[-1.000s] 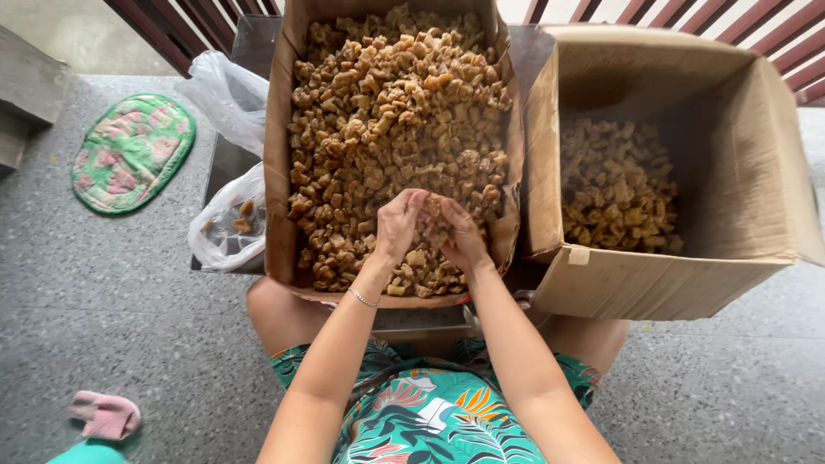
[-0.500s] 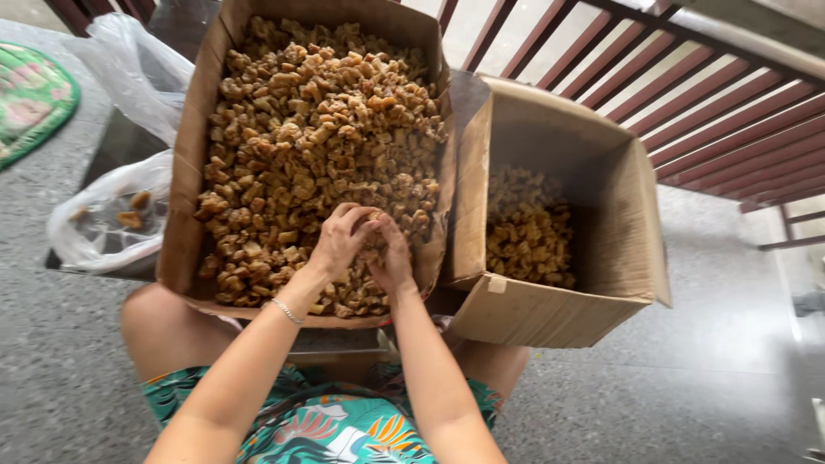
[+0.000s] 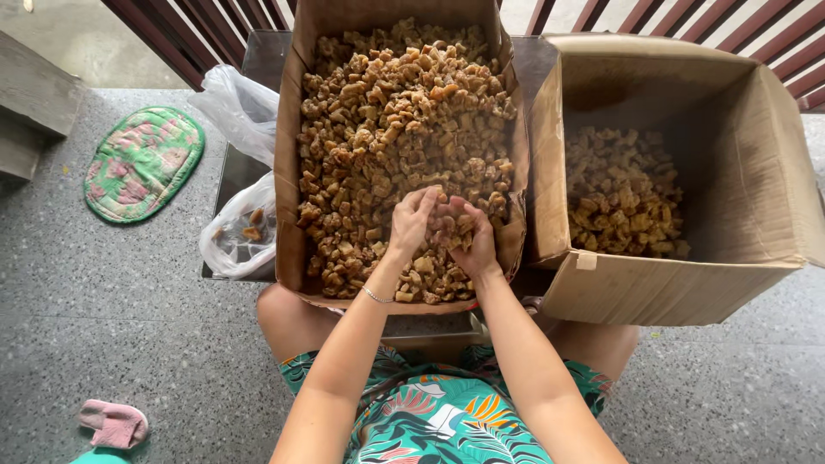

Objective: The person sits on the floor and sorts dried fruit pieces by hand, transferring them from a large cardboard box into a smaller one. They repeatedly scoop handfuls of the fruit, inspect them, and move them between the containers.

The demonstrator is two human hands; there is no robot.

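2 open brown cardboard boxes side by side: brimful box (image 3: pixel 288 172) centre, deeper box (image 3: pixel 756 172) at right. 2 clear plastic bags (image 3: pixel 236 232) left of them.

Head camera looks steeply down (close, over the lap) onto two cardboard boxes (image 3: pixel 550 180).

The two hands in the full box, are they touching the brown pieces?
Touching. The head view shows the left hand and the right hand cupped together in the brown pieces, with several lying between the palms.
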